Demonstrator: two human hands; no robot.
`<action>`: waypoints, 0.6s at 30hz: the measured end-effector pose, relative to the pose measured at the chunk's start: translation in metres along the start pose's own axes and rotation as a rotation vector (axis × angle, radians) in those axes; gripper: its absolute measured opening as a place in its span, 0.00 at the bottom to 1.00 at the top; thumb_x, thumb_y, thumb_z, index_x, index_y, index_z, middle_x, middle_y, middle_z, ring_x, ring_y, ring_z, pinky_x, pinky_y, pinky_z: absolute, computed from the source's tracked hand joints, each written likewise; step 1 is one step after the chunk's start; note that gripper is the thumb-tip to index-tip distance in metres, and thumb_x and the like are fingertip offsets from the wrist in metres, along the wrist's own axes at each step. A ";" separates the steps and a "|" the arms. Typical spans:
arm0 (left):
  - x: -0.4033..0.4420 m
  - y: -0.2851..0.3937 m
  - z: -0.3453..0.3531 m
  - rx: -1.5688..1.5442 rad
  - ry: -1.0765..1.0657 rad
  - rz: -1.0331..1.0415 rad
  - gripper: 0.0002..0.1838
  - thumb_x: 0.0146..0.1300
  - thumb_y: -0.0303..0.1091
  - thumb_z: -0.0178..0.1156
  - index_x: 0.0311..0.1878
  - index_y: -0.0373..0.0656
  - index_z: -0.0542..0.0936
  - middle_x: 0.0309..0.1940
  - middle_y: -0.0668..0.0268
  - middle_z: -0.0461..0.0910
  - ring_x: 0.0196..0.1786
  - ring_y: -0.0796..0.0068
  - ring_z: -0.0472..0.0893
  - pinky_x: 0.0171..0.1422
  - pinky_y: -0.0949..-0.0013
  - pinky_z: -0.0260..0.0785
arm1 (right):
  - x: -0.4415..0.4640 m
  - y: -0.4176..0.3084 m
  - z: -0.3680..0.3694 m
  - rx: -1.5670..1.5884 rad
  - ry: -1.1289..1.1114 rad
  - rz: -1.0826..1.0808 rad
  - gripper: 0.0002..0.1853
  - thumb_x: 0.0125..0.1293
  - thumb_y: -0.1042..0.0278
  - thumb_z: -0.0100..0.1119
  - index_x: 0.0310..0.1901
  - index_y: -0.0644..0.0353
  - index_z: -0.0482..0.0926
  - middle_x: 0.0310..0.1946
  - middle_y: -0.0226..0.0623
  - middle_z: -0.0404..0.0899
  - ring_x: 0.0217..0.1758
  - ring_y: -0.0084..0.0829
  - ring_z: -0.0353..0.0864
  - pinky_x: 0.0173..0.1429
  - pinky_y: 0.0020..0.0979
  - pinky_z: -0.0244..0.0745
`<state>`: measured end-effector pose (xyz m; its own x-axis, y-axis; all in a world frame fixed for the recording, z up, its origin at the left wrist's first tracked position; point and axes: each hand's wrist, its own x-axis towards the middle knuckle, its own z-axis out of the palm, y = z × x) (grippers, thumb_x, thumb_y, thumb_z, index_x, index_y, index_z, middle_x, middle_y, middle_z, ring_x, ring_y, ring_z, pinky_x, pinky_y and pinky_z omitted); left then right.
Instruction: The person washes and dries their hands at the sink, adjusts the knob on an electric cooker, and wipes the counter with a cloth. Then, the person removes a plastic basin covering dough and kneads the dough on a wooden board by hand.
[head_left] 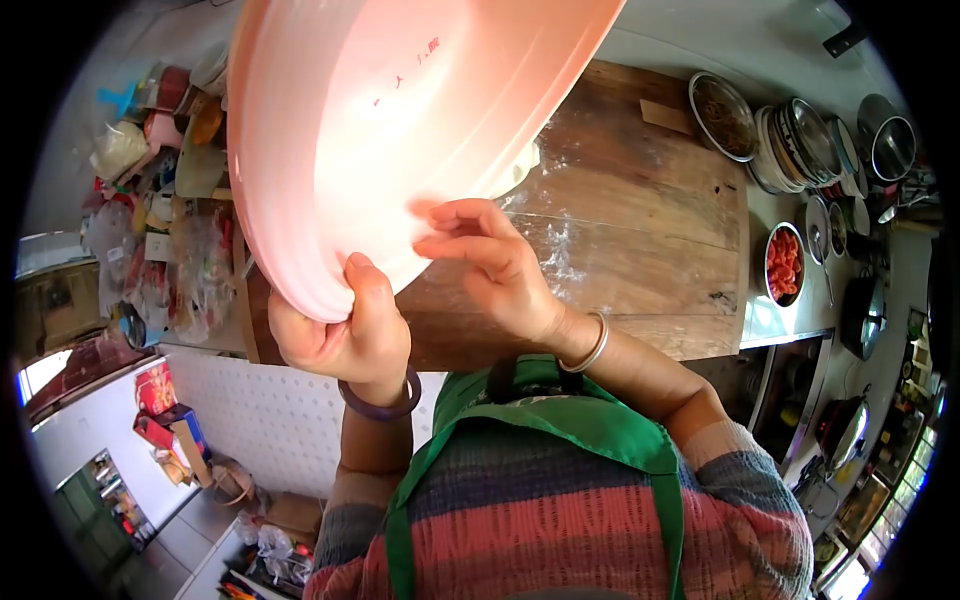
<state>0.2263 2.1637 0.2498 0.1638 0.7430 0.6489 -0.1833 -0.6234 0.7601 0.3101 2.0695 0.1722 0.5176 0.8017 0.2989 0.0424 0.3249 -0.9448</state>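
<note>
Gripping near rim of pink basin [400,150], left hand [345,325] has fingers clamped; basin tilted above left side of floury wooden board [640,240]. Right hand [505,275], fingers loosely parted, at basin's inner wall.

Pink basin [285,130] cut off above

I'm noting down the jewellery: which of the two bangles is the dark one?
The dark bangle is on the wrist of the left hand, which grips the pink basin by its edge; the silvery bangle is on the other wrist.
</note>
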 end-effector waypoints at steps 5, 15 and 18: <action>0.007 -0.032 -0.017 0.030 0.181 0.087 0.10 0.51 0.16 0.60 0.39 0.29 0.74 0.36 0.56 0.80 0.36 0.72 0.78 0.41 0.67 0.73 | 0.013 0.013 -0.022 -0.021 -0.025 0.263 0.27 0.48 0.90 0.44 0.52 0.66 0.79 0.55 0.40 0.68 0.61 0.36 0.69 0.65 0.35 0.66; 0.036 -0.025 -0.080 0.186 0.389 0.012 0.13 0.50 0.14 0.50 0.41 0.28 0.74 0.41 0.57 0.79 0.39 0.74 0.78 0.46 0.69 0.74 | 0.065 0.120 -0.061 -1.640 -0.364 0.114 0.21 0.57 0.72 0.51 0.54 0.68 0.74 0.49 0.44 0.71 0.53 0.40 0.70 0.56 0.37 0.65; 0.038 -0.019 -0.075 0.091 0.452 -0.061 0.15 0.50 0.14 0.49 0.43 0.29 0.73 0.43 0.57 0.78 0.42 0.72 0.78 0.50 0.68 0.73 | 0.063 0.096 -0.068 -1.455 -0.162 -0.081 0.20 0.57 0.71 0.51 0.53 0.65 0.75 0.56 0.45 0.70 0.63 0.41 0.65 0.62 0.42 0.63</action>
<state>0.1631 2.2217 0.2575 -0.2712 0.7980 0.5382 -0.0971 -0.5790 0.8096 0.4046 2.1171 0.0909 0.3765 0.8846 0.2753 0.9229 -0.3320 -0.1951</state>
